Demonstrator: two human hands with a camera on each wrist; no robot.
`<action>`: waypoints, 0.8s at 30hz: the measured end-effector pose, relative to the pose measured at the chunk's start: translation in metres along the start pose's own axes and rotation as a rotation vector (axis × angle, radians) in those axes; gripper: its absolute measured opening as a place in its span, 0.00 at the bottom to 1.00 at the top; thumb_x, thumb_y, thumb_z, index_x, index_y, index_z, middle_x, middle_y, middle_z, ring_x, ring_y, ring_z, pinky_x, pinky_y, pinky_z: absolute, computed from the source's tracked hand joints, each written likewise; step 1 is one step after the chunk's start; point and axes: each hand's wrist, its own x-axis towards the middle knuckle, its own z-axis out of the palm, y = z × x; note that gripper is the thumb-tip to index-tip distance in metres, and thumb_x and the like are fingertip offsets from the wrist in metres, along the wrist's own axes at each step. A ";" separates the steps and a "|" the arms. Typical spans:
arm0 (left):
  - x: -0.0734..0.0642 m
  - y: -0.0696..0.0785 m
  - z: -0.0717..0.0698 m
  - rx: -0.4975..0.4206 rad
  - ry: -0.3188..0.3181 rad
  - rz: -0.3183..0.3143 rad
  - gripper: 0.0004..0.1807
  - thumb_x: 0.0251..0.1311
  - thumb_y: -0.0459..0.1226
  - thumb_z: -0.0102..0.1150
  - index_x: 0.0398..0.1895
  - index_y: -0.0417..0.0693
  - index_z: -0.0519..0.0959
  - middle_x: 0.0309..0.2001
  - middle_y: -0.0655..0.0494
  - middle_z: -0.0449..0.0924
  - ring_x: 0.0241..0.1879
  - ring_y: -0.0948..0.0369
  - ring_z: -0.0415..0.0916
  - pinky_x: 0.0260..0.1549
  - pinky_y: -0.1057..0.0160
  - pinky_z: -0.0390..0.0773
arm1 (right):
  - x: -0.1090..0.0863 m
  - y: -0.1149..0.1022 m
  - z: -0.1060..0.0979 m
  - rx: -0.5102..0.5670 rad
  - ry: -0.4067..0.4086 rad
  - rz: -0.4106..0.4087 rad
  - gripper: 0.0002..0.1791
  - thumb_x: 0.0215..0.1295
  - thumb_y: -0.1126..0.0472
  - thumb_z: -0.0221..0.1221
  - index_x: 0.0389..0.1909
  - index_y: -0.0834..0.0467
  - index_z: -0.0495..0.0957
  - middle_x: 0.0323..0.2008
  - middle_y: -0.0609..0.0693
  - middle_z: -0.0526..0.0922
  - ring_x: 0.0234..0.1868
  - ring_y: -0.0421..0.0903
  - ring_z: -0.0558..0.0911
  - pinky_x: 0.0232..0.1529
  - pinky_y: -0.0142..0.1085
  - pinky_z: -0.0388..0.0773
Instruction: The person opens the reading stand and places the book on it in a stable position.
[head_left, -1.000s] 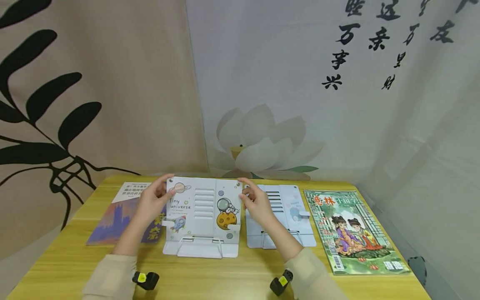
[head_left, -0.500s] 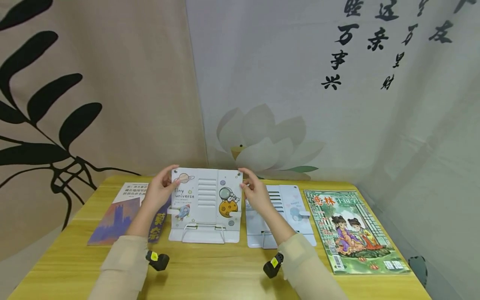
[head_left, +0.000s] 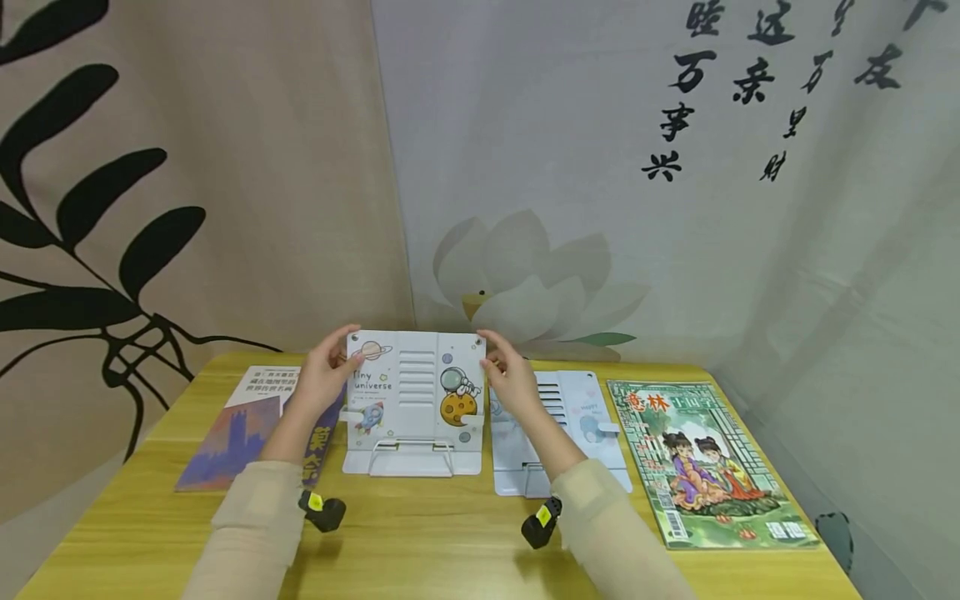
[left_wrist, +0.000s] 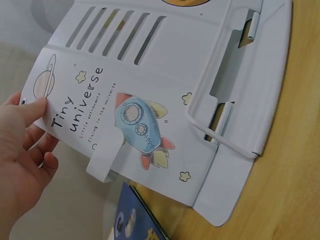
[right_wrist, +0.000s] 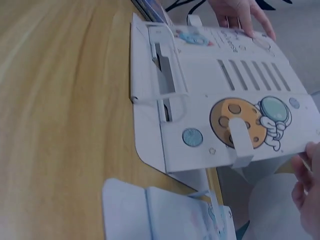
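Note:
A white book stand (head_left: 416, 392) printed with an astronaut, a rocket and "Tiny universe" leans back, its wire page holder folded low across the front. My left hand (head_left: 324, 371) pinches its upper left corner, thumb on the printed face and fingers behind. At the upper right corner my right hand (head_left: 513, 375) grips the edge the same way. In the left wrist view the left thumb lies by the planet drawing, and the stand's lower lip is close over the wood. The right wrist view shows its side clip (right_wrist: 241, 142) over the yellow moon.
A second, pale blue book stand (head_left: 592, 425) lies to the right, partly behind my right forearm. Farther right is a green magazine (head_left: 712, 467). A purple book (head_left: 232, 442) lies at the left, all on the wooden table (head_left: 420, 550) before a curtain (head_left: 600, 167).
Both hands have moved the white book stand away from me, toward the table's back edge, and slightly right. Their grip on its upper corners stays the same. The other items have not moved.

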 end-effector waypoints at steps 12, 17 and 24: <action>-0.026 0.006 -0.015 0.000 -0.004 -0.055 0.32 0.66 0.41 0.58 0.72 0.53 0.62 0.53 0.43 0.75 0.47 0.51 0.73 0.35 0.73 0.73 | -0.029 -0.021 0.010 -0.012 0.091 -0.045 0.37 0.59 0.62 0.66 0.69 0.50 0.64 0.69 0.52 0.61 0.68 0.54 0.60 0.64 0.55 0.59; -0.041 0.000 -0.033 0.039 0.004 -0.020 0.31 0.68 0.41 0.55 0.72 0.49 0.61 0.55 0.42 0.75 0.51 0.50 0.71 0.43 0.70 0.70 | -0.045 -0.037 0.022 0.042 0.148 -0.122 0.33 0.59 0.64 0.66 0.66 0.54 0.67 0.68 0.54 0.61 0.68 0.54 0.60 0.62 0.55 0.62; -0.059 -0.017 -0.063 0.105 0.000 -0.014 0.31 0.68 0.42 0.54 0.72 0.47 0.60 0.55 0.40 0.74 0.52 0.49 0.71 0.44 0.72 0.68 | -0.064 -0.056 0.047 0.139 0.146 -0.256 0.28 0.58 0.67 0.66 0.61 0.62 0.70 0.59 0.57 0.70 0.60 0.55 0.70 0.57 0.51 0.69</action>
